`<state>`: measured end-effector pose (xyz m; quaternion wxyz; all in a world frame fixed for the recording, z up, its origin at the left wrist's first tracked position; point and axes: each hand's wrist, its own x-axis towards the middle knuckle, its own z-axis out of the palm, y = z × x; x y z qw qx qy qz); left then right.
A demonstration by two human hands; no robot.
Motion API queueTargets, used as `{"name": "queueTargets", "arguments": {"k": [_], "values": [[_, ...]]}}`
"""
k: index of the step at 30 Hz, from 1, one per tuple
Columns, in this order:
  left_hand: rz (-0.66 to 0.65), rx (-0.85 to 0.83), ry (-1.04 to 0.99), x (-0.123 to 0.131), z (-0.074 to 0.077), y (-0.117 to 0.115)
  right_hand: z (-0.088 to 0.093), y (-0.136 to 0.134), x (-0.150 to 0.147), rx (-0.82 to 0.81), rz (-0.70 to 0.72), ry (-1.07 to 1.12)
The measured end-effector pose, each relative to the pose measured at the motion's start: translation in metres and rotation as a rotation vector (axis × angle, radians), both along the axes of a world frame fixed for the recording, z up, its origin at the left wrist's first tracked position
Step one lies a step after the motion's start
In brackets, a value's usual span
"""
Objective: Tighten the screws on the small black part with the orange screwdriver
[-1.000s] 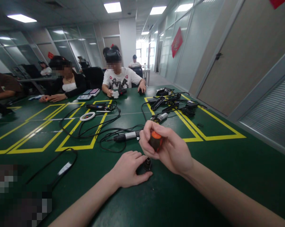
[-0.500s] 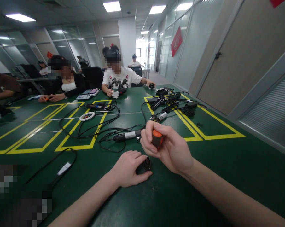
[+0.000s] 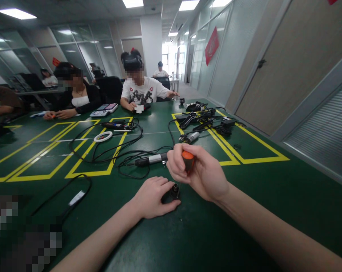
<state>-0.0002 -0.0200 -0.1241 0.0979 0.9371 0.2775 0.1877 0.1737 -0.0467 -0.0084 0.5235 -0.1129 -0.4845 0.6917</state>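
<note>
My right hand is closed around an orange and dark handle, held above the green table. Its lower end is hidden behind my fingers. Just below and to the left, my left hand rests on the table, with thumb and forefinger round a small dark metal part. That part stands upright, with a round neck on top. The handle and the part are apart in the picture.
Beyond my hands lie a black and silver tool with cables, a white ring and a heap of black devices. Across the table a person in a white shirt holds a white piece. Another person sits at the left.
The view has shifted slightly. The orange handle is tilted a little differently in my right hand. The person opposite has let go of a small black object. My left hand keeps its hold.
</note>
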Motion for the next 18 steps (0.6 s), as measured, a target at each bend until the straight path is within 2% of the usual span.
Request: {"name": "queueTargets", "arguments": {"k": [6, 12, 18], "values": [[-0.003, 0.008, -0.004, 0.0000, -0.0002, 0.0005, -0.0028, -0.0011, 0.0017, -0.002, 0.067, 0.046], [-0.002, 0.017, 0.006, 0.0004, -0.0019, 0.0022, 0.0016, 0.0015, 0.0016, 0.014, 0.012, -0.019], [0.005, 0.008, 0.027, 0.0010, -0.0004, 0.0024, -0.0014, 0.0018, 0.0020, -0.001, 0.061, 0.017]]}}
